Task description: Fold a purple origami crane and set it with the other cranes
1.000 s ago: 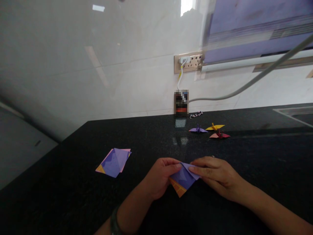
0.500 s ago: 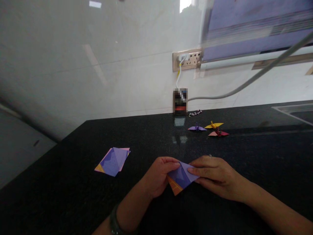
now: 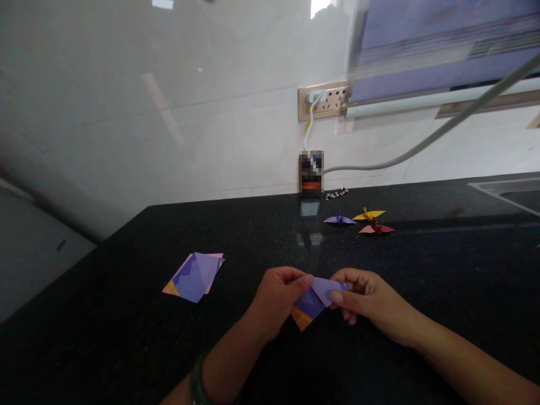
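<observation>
Pinching folded purple paper [image 3: 314, 298] between left hand [image 3: 276, 298] and right hand [image 3: 367, 301], both closed on it, long axis running left-right.

Scene was dim overall. Light came from upper right, by the window [image 3: 442, 50], with a bright patch at top centre. Glossy wall [image 3: 169, 112] showed soft glare streaks; black worktop [image 3: 126, 337] reflected faint highlights. Window frame was smeared by blur, straight lines bowed near edges. Hands were underlit.
</observation>
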The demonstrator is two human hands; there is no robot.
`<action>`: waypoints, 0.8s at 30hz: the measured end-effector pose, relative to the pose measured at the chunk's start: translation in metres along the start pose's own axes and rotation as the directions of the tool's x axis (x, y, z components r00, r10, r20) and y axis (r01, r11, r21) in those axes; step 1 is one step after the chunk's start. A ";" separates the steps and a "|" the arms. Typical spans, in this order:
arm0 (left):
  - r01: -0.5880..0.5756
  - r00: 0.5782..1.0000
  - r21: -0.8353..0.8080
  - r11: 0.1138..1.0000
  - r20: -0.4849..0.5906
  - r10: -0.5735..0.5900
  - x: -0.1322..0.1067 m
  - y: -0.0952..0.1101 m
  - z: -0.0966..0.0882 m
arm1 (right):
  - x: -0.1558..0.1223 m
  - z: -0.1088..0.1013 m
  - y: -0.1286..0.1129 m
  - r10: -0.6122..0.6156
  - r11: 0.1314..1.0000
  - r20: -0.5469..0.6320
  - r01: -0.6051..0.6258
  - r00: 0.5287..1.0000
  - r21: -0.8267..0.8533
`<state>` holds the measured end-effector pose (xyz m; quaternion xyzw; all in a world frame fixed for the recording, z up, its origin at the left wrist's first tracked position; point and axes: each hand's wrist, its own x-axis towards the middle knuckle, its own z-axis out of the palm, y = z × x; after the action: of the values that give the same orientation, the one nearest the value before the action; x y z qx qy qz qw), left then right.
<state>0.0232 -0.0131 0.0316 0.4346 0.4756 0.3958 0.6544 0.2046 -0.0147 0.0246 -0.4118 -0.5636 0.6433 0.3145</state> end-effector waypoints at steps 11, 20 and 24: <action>0.005 1.000 0.027 1.000 0.015 -0.005 0.000 -0.001 0.001 | 0.002 0.002 0.003 0.085 0.983 -0.026 -0.079 0.996 0.166; 0.000 1.000 0.046 0.999 0.017 -0.001 0.000 -0.001 0.002 | 0.002 0.002 0.004 0.080 0.987 -0.035 -0.074 0.996 0.145; -0.003 1.000 0.054 0.999 0.012 0.003 -0.001 -0.001 0.003 | 0.002 0.002 0.005 0.082 0.986 -0.040 -0.076 0.996 0.147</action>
<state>0.0258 -0.0148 0.0315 0.4551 0.4818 0.3812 0.6445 0.2023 -0.0145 0.0197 -0.4245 -0.4912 0.6849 0.3308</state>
